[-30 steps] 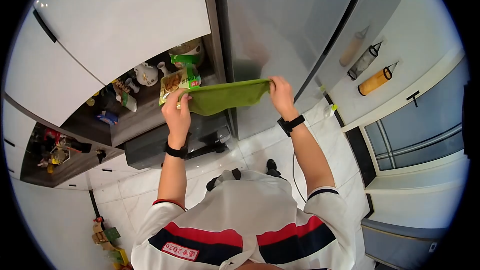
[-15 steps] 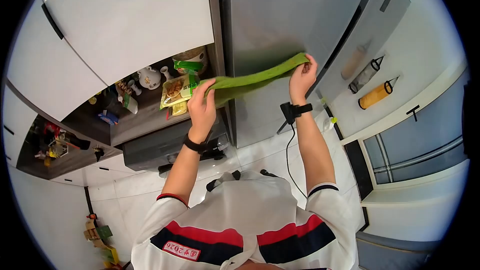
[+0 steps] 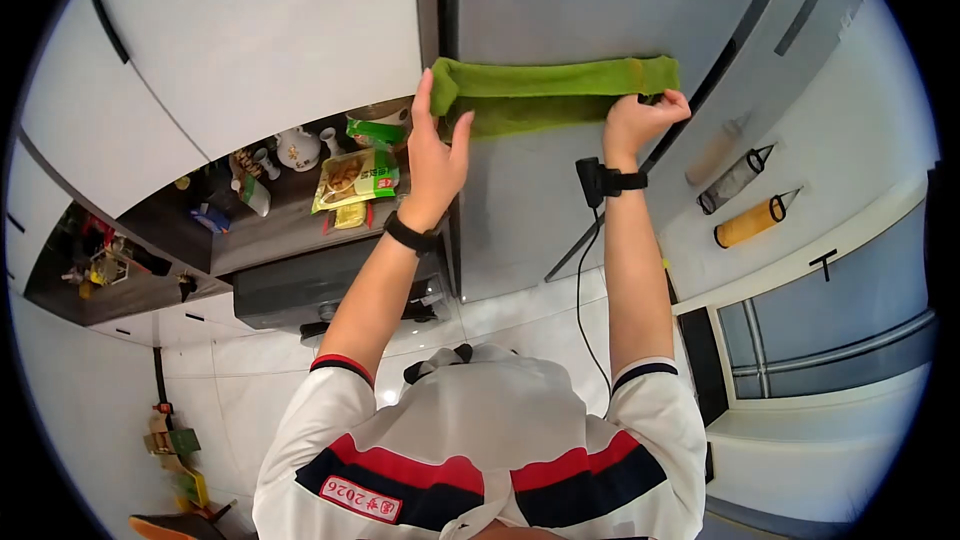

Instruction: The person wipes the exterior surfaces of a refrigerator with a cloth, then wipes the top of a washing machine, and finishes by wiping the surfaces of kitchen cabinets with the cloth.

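A green cloth (image 3: 540,80) is stretched sideways in a folded strip before a tall grey appliance door (image 3: 590,0), its lower layer hanging slightly below. My left hand (image 3: 435,155) is at the cloth's left end, the fingers along its edge and the thumb spread lower against it. At the other end my right hand (image 3: 642,125) grips the cloth with curled fingers. A black band (image 3: 410,233) circles my left wrist. On the right wrist sits a strapped black device (image 3: 592,183) with a cable.
Left of the door, an open shelf (image 3: 285,230) holds food packets (image 3: 355,180), a white vase (image 3: 298,150) and other small items. White cabinet doors (image 3: 270,30) are above it. Two cylindrical holders (image 3: 750,222) hang on the right wall.
Both hands have moved up and farther from my body, and the right one also went right. The cloth rose with them and now lies straighter, showing more of its face.
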Demonstrator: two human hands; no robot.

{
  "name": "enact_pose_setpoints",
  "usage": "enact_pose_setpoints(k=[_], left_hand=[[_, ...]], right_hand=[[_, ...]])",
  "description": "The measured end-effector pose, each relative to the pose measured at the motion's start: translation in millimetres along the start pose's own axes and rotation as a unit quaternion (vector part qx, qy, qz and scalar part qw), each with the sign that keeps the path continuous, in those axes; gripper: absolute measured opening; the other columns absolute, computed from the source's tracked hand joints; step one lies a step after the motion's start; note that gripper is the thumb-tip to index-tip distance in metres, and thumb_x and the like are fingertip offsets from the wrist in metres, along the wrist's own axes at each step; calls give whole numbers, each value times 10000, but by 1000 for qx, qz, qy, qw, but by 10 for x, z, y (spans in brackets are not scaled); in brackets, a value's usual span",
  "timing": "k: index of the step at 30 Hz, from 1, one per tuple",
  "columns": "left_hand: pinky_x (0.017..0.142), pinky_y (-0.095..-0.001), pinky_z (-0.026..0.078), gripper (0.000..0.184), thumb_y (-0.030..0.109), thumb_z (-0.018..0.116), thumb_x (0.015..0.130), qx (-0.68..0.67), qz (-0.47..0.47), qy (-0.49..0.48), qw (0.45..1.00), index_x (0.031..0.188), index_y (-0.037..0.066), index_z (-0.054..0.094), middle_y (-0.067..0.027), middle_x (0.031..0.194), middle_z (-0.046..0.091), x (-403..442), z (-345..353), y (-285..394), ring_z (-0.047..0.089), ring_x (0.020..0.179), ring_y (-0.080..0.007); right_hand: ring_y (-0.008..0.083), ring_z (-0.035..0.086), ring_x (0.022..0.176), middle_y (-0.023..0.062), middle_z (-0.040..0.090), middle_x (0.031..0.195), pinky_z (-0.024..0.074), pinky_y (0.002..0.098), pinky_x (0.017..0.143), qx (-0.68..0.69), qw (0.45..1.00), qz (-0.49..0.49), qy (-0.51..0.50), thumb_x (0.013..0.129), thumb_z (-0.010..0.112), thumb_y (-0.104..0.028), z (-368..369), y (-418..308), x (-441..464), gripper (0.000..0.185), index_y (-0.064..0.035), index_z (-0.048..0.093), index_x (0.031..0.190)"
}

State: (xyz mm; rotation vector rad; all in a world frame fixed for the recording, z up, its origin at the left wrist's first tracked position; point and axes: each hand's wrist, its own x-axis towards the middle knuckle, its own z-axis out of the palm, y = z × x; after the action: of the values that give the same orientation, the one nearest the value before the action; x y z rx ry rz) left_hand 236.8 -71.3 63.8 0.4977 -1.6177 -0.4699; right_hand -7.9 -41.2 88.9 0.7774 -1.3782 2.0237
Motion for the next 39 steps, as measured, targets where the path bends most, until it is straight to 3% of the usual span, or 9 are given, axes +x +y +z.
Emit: enact_pose_setpoints(k=[2,4,6,16,20,26,31,38,39], left_hand=[[1001,-385,423,659,11,598,881,-51,-10,11,999,1439,2,248,-240,1365,446,65,127,41,529,1193,-332],[1021,-362,391,669,13,588,895,-79,-15,17,997,1451,7,216,-206,1388,398,101,244,-13,493,1209,-285],[1014,-317,373,669,5,581,905,-87,-18,17,996,1458,14,205,-159,1413,349,102,316,-97,455,1214,-224],[1051,-347,340,654,14,542,921,-159,-88,23,983,1472,27,189,-160,1440,328,-46,349,-89,417,1258,-239],[1061,-343,309,632,42,510,951,-175,-133,21,975,1482,42,168,-148,1428,345,-261,413,-225,392,1259,-233],[1111,-377,227,646,23,439,953,-124,-160,25,979,1487,15,75,-186,1506,197,-557,546,-293,275,1350,-271],[1123,-408,211,703,9,464,939,-110,-88,53,989,1499,48,40,-191,1519,152,-494,581,-83,262,1356,-287],[1148,-432,114,764,83,586,877,62,3,-87,994,1472,-60,129,-250,1509,203,-470,824,33,227,1392,-345],[1145,-445,116,765,101,599,869,127,26,-95,987,1469,-59,153,-261,1499,226,-461,862,-8,234,1391,-354]], right_hand=[[263,492,800,138,497,949,425,362,725,-47,997,43,-39,817,637,-59,-42,-2,68,224,-19,434,903],[303,520,878,151,520,982,432,388,796,-76,994,-2,-81,828,620,-49,-12,67,94,178,5,491,939],[351,522,988,178,535,1053,415,417,884,-50,995,-90,12,831,597,-20,168,80,54,273,35,509,1084],[538,209,1325,314,318,1399,93,629,1103,-132,970,-187,-85,823,504,-153,352,-100,-56,599,108,353,1341],[538,222,1322,306,366,1362,117,660,1085,-146,955,-229,-121,770,554,-191,408,-305,-194,620,84,416,1308],[447,338,1300,134,538,1214,233,633,1067,-93,905,-291,-297,701,682,-262,264,-394,-343,582,-115,549,1248],[360,346,1320,55,566,1154,252,636,1057,-36,915,-303,-264,650,703,-295,257,-177,-119,498,-213,641,1137],[408,315,1329,130,532,1213,190,635,1086,-154,943,-239,-175,641,702,-275,91,230,320,618,-165,568,1234],[443,297,1326,200,502,1218,152,639,1095,-167,945,-224,-172,632,676,-225,29,286,411,667,-66,520,1261]])
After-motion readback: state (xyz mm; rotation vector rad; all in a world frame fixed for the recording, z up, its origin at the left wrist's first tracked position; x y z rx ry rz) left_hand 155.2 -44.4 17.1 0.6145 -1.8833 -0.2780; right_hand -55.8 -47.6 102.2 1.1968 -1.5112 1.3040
